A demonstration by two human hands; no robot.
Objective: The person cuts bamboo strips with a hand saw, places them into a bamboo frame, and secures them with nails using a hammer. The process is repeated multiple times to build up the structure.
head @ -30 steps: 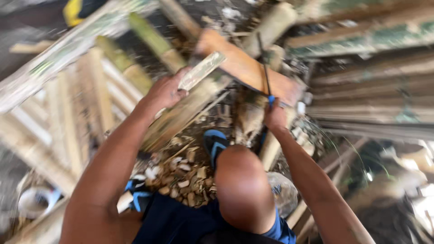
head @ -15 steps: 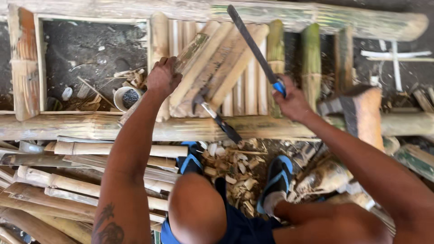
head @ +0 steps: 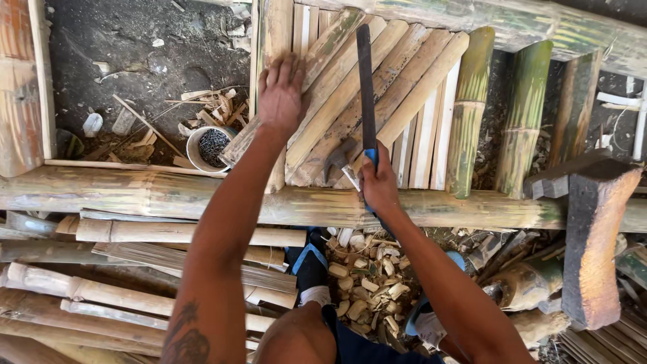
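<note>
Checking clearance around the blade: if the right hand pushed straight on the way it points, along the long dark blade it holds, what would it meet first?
The right hand, its grip shut on the blue-handled long dark blade, points up the frame. It would first slide over the slanted split bamboo slats under the blade, then probably reach the thick green bamboo pole; depth unclear.

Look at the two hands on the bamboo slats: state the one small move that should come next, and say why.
Probably a short downward chop with the long blade. The right hand grips its blue handle with the blade lying flat along the diagonal slats, while the left hand presses flat on a neighbouring slat, clear of the blade, steadying the work.
</note>
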